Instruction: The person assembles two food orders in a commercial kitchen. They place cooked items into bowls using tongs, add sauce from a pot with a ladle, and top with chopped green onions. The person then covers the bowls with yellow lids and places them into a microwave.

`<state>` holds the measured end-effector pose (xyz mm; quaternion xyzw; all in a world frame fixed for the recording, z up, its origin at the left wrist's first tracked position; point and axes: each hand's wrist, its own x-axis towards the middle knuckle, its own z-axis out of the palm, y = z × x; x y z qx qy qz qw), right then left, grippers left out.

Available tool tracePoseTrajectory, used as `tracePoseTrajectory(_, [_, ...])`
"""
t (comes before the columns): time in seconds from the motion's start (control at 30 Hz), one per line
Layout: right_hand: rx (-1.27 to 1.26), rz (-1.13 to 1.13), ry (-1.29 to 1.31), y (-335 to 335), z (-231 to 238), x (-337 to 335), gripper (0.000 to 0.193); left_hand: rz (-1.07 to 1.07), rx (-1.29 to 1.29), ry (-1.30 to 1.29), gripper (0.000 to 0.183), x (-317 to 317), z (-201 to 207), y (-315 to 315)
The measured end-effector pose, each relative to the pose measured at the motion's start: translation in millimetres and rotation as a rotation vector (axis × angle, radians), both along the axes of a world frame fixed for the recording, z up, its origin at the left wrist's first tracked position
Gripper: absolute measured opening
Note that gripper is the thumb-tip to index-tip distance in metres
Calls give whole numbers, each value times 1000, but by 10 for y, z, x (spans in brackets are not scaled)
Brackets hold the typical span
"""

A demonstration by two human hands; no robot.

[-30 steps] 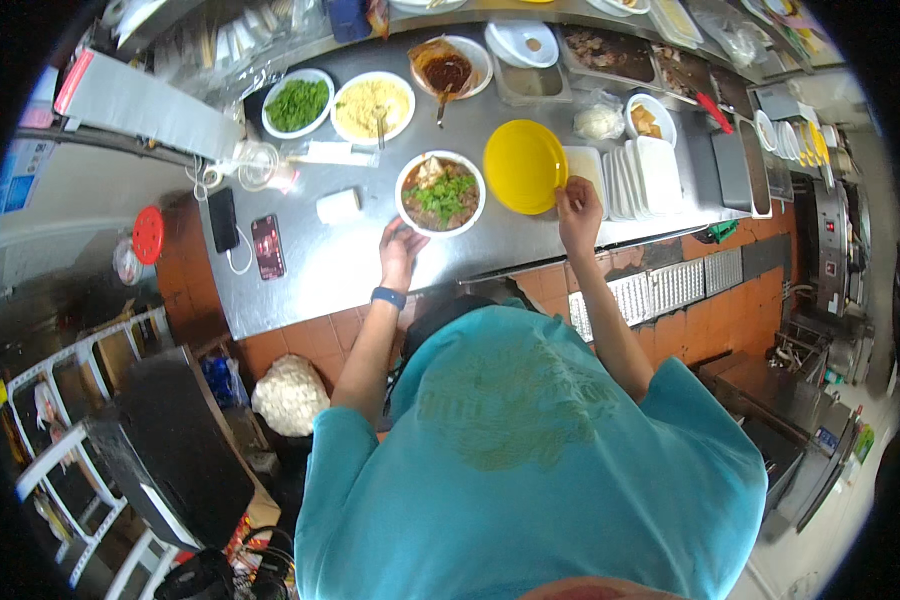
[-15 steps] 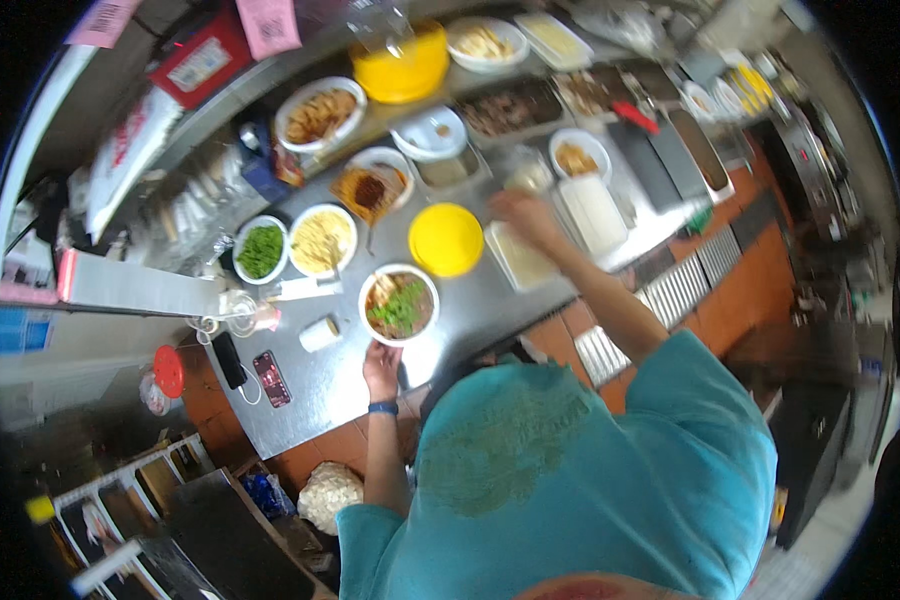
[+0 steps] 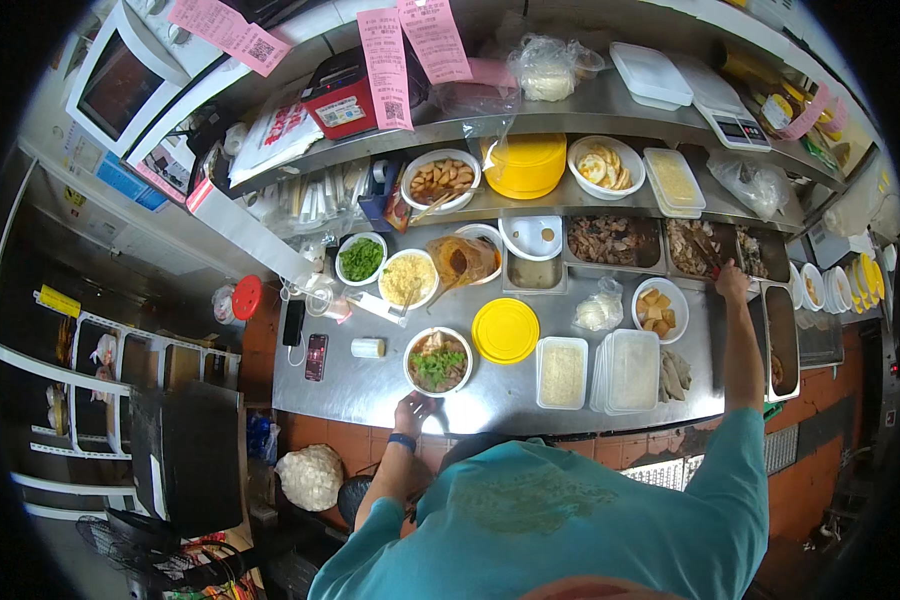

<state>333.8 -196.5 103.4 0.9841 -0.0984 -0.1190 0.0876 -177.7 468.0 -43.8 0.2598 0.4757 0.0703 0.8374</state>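
Note:
My left hand [image 3: 413, 410] rests at the table's front edge, fingers apart, against the near side of a white bowl [image 3: 410, 377]. In that bowl lie meat slices and chopped green herbs [image 3: 433, 371] in brown broth. Far to the right, my right hand [image 3: 732, 281] is closed on the red handle of tongs [image 3: 714, 266]. The tongs reach into a metal tray of chopped meat [image 3: 692, 243]. Beside the bowl lies a round yellow lid [image 3: 505, 331]. A white tub of pale grains [image 3: 562, 373] and stacked clear lids [image 3: 628, 373] stand between my hands.
Behind are bowls of chopped greens [image 3: 361, 259], yellow shreds [image 3: 407, 279] and tan chunks [image 3: 660, 308]. A phone [image 3: 316, 357] and a white roll [image 3: 367, 348] lie left. A shelf [image 3: 530, 205] spans the back; a deep metal tray [image 3: 781, 340] stands at the right edge.
My right hand has moved from over the pale grain tub to the far right and taken hold of the red-handled tongs. My left hand stays by the bowl. The view has levelled.

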Motion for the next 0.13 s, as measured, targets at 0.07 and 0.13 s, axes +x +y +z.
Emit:
tracePoseTrajectory(0.07, [39,30,84,-93,-24,91,54,-16,21,-7,33,-5,-4,5])
tracePoseTrajectory(0.13, [25,78,177,-120,-111,133,73,-25,26,-3,33,-22,-1,43])
